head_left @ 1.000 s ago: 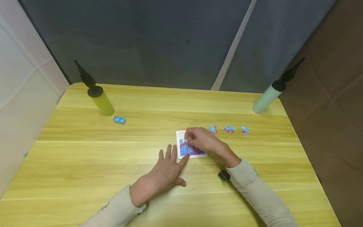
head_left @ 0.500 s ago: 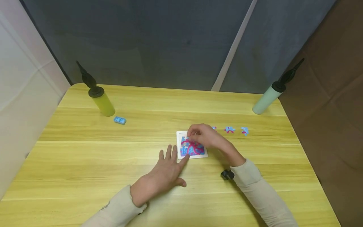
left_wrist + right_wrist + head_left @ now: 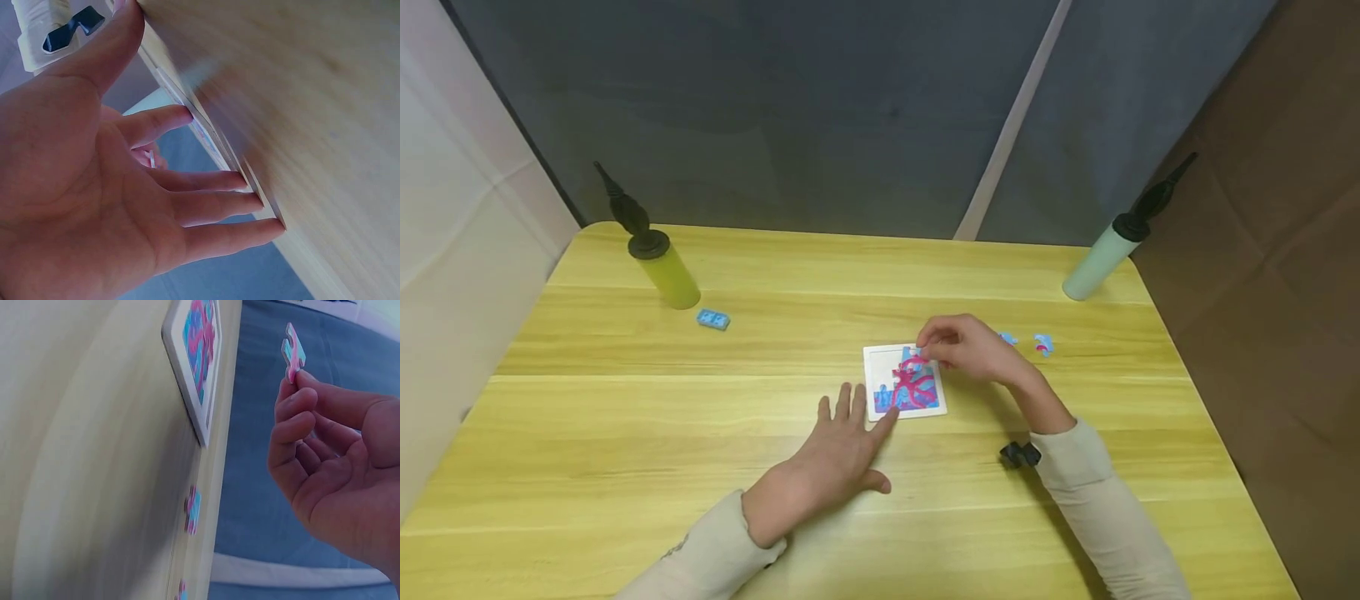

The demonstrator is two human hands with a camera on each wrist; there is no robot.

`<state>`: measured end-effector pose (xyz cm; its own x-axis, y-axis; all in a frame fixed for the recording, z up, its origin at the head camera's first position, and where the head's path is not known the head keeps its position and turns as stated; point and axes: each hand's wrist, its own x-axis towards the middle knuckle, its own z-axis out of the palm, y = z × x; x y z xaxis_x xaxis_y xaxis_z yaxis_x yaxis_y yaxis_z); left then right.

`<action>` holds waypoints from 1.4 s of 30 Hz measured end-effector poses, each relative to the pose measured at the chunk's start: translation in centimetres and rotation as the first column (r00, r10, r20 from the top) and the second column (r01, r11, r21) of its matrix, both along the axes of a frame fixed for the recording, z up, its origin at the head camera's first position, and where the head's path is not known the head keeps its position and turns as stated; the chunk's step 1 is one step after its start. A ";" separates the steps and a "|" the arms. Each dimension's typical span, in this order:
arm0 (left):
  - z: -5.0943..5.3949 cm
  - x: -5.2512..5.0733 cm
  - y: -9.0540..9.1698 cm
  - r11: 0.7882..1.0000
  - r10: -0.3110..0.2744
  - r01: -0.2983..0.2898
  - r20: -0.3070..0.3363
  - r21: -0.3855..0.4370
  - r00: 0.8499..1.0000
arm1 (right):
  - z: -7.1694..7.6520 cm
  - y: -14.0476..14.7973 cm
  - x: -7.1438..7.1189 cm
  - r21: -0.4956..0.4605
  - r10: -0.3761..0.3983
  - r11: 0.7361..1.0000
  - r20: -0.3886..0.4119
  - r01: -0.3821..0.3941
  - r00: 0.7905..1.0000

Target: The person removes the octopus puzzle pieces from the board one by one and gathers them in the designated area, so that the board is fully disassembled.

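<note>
A white-framed jigsaw lies on the table, its lower and right parts filled with a pink and blue picture, its upper left bare white. My left hand lies with fingers spread, its index fingertip on the frame's lower edge. Between thumb and index finger my right hand pinches a pink and blue piece, held raised above the table in the right wrist view. In the head view the right hand is over the frame's upper right corner. Two loose pieces lie to the right.
A yellow-green pump with a black top stands at the back left, beside a small light-blue block. At the back right is a pale green pump. A dark curtain hangs behind the table.
My right hand has moved right and slightly back, uncovering more of the jigsaw and hiding loose table space beside it. The left hand has stayed on the frame's edge.
</note>
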<state>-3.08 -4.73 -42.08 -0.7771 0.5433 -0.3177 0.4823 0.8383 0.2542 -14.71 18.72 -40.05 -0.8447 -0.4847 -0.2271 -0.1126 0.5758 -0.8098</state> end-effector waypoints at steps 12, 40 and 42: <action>0.0 0.0 0.0 1.000 -0.009 0.009 -0.008 -0.001 1.000 | 0.0 3.8 0.0 0.001 -0.038 0.999 0.007 0.038 0.999; 0.0 0.2 -0.1 1.000 -0.011 0.011 -0.019 -0.002 1.000 | -2.2 7.2 1.4 0.179 -0.053 0.983 0.019 0.049 0.998; 0.0 0.2 -0.1 1.000 -0.009 0.009 -0.014 0.001 1.000 | -2.1 7.1 1.4 0.193 -0.047 0.980 0.010 0.044 0.999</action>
